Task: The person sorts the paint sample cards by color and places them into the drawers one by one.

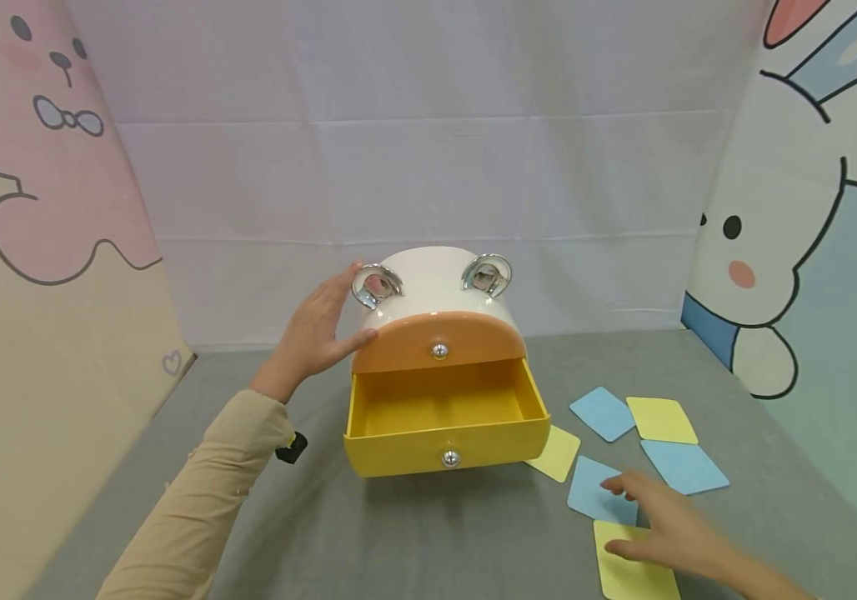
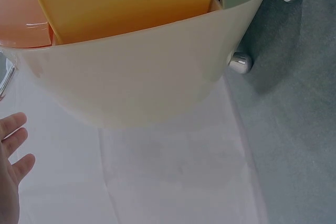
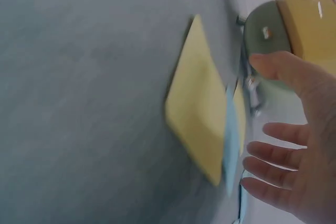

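Observation:
A small white drawer box (image 1: 428, 279) with silver ears stands in the middle. Its yellow lower drawer (image 1: 398, 454) is pulled out, and nothing shows inside; the orange upper drawer (image 1: 406, 346) is closed. At the box's left side is my left hand (image 1: 316, 333), fingers extended near the silver ear (image 1: 378, 286) and thumb by the orange front. Whether it presses on the box is unclear. My right hand (image 1: 672, 525), fingers spread and loosely bent, hovers over a yellow card (image 1: 627, 579) and a blue card (image 1: 593, 492). Nothing is between its fingers.
To the right of the box lie more square cards: a blue one (image 1: 601, 414), a yellow one (image 1: 661, 419) and another blue one (image 1: 685, 468). A yellow card (image 1: 559, 452) sits partly behind the drawer. Grey cloth (image 1: 428, 550) covers the table; a white curtain (image 1: 428, 167) hangs behind.

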Tool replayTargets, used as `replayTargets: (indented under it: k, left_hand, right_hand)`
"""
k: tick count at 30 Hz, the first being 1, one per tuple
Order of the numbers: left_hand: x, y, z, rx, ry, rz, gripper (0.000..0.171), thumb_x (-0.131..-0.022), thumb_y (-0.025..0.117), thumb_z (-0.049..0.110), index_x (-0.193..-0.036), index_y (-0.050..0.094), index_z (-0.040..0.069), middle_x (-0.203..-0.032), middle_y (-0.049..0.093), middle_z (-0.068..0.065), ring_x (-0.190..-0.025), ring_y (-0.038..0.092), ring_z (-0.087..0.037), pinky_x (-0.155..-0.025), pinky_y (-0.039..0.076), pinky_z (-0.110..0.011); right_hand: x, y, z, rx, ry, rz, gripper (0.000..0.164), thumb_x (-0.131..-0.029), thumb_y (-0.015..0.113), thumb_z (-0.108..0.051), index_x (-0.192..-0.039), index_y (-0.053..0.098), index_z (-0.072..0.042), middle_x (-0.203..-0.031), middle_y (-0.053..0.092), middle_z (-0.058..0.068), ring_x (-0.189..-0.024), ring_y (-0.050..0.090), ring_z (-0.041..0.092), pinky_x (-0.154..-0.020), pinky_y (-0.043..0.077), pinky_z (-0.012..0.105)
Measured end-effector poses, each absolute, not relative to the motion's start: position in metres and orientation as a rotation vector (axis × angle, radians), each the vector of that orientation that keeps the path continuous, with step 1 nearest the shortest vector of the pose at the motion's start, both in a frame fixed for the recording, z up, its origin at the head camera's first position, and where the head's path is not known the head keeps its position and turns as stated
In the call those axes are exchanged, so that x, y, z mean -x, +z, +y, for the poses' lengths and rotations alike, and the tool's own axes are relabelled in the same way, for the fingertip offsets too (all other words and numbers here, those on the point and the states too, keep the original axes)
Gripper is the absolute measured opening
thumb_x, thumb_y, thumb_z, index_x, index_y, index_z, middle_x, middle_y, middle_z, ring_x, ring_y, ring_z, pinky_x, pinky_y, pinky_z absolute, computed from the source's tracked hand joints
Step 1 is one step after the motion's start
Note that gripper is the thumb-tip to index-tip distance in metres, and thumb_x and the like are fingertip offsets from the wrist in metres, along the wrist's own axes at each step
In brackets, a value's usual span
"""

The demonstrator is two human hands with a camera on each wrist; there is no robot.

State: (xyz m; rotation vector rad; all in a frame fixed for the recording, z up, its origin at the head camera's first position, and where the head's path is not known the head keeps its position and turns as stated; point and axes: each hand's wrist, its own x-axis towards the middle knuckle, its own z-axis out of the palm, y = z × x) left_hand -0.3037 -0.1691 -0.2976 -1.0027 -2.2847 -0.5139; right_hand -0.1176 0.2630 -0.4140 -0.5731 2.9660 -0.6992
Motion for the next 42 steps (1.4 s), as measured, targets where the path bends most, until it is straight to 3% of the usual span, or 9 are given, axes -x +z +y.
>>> replayTargets:
  k: [8, 19, 27, 31, 42]
  left_hand:
    - [0.306, -0.3, -0.169, 1.009, -0.521, -2.275, 0.088, -0.083, 0.035, 0.069, -0.146, 0.017, 0.01, -0.146, 0.029, -0.009, -0.127, 0.035, -0.03, -0.104, 0.027, -0.046]
    - [0.308, -0.301, -0.169, 1.016, -0.529, -2.265, 0.088, -0.083, 0.035, 0.069, -0.146, 0.018, 0.009, -0.146, 0.03, -0.009, -0.125, 0.037, -0.03, -0.103, 0.029, -0.045]
    - [0.308, -0.302, -0.169, 1.019, -0.533, -2.255, 0.088, -0.083, 0.035, 0.069, -0.146, 0.019, 0.008, -0.146, 0.03, -0.009, -0.125, 0.037, -0.03, -0.103, 0.029, -0.045]
    - [0.307, -0.302, -0.169, 1.012, -0.53, -2.263, 0.088, -0.083, 0.034, 0.069, -0.146, 0.019, 0.009, -0.146, 0.03, -0.008, -0.124, 0.038, -0.031, -0.103, 0.03, -0.046]
    - [0.307, -0.301, -0.17, 1.0, -0.53, -2.279, 0.088, -0.083, 0.036, 0.069, -0.146, 0.018, 0.01, -0.146, 0.029, -0.008, -0.125, 0.037, -0.03, -0.103, 0.029, -0.045]
  right_hand:
    - [0.108, -0.433, 0.302, 0.609, -0.563, 2.878, 0.061, -0.064, 0.076, -0.049, -0.106, 0.056, -0.008, -0.1, 0.051, -0.003, -0.083, 0.049, 0.007, -0.066, 0.047, 0.025]
    - [0.107, -0.437, 0.304, 0.506, -0.722, 2.738, 0.057, -0.062, 0.079, -0.041, -0.104, 0.057, -0.009, -0.099, 0.051, -0.002, -0.08, 0.045, 0.001, -0.066, 0.046, 0.021]
    - [0.114, -0.441, 0.312, 0.869, -1.077, 2.604, 0.03, -0.076, 0.072, -0.013, -0.098, 0.056, 0.0, -0.087, 0.051, -0.006, -0.072, 0.042, -0.001, -0.053, 0.042, 0.021]
    - [0.12, -0.439, 0.315, 1.02, -1.212, 2.519, 0.02, -0.078, 0.065, 0.004, -0.095, 0.056, 0.002, -0.085, 0.054, 0.001, -0.069, 0.047, 0.004, -0.052, 0.042, 0.022]
    - [0.133, -0.42, 0.316, 1.176, -1.304, 2.493, 0.032, -0.074, 0.056, 0.02, -0.096, 0.059, -0.003, -0.086, 0.057, 0.003, -0.069, 0.05, 0.008, -0.049, 0.044, 0.022]
